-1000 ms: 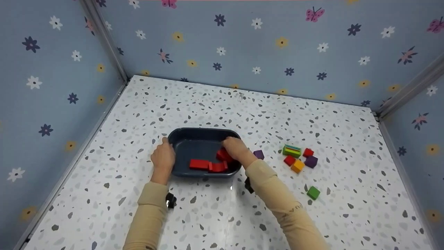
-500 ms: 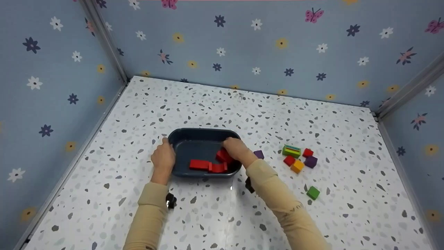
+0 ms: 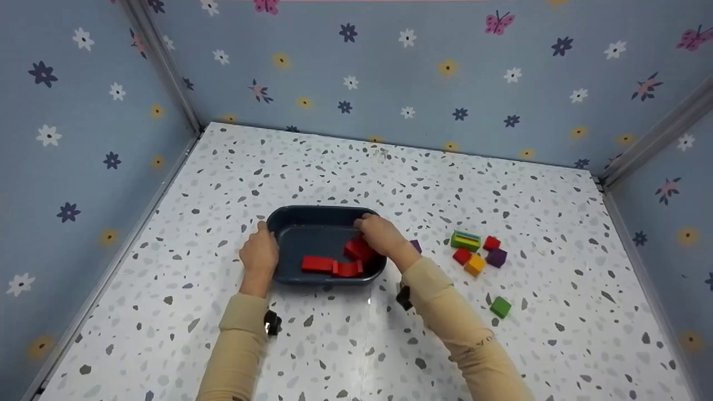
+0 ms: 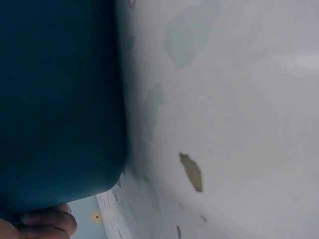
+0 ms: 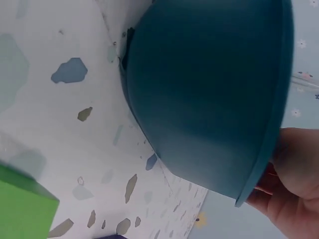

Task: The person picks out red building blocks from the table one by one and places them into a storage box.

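Observation:
A dark blue oval-cornered basin stands on the speckled table. Inside it, toward the front right, lie a red oblong block, a red arch-shaped block and one more red piece, partly hidden by my right hand. My left hand grips the basin's left end; its fingertips show by the wall in the left wrist view. My right hand holds the right rim near the far corner. In the right wrist view, its fingers curl at the rim's edge.
Right of the basin sit a green block with stripes, red cubes, an orange cube and a purple block. A green cube lies nearer. Another purple block is half hidden behind my right wrist. Flowered walls enclose the table.
My right hand has shifted slightly along the rim, and its forearm has swung a little to the right. My left hand keeps its hold; the head view has turned slightly.

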Motion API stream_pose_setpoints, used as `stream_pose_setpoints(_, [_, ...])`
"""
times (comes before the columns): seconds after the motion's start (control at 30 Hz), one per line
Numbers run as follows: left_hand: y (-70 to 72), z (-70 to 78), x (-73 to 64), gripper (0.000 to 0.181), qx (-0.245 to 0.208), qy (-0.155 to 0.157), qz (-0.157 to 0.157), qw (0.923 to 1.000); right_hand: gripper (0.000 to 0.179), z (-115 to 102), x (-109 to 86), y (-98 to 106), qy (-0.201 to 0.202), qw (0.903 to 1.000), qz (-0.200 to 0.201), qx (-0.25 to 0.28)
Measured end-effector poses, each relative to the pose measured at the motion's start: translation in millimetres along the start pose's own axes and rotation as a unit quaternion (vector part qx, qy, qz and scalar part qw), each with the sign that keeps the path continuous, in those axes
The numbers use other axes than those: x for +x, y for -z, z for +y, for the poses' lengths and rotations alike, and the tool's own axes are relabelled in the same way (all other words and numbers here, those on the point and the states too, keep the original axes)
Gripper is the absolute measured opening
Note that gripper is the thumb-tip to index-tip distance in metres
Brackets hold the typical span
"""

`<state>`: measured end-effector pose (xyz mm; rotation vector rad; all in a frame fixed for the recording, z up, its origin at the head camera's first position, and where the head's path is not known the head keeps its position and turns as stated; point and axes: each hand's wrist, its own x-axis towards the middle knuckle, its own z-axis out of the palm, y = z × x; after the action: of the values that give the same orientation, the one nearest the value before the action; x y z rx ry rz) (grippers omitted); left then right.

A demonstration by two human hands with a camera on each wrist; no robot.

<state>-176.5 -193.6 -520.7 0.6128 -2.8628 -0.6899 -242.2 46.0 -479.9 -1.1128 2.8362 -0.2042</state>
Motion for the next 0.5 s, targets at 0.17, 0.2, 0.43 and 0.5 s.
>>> stream_pose_setpoints(0.17, [-0.9,-1.0,-0.3,0.023,0.000,-0.004,0.002,1.0000,0.015,1,-5.6,5,-0.010,0.9982,0.029,0.051])
stream_pose_setpoints(0.2, [-0.9,-1.1,-0.4,0.023,0.000,-0.005,0.003,1.0000,0.015,1,-6.9,5,-0.011,0.9975,0.035,0.061])
stream_pose_setpoints(0.43, [-1.9,-1.3,0.1,0.022,-0.001,-0.009,0.003,1.0000,0.018,3,-18.8,9,-0.014,0.9951,0.065,0.073])
stream_pose_setpoints(0.5, [-2.2,-1.0,0.3,0.022,-0.001,-0.009,0.001,1.0000,0.018,4,-23.4,9,-0.015,0.9942,0.076,0.075])
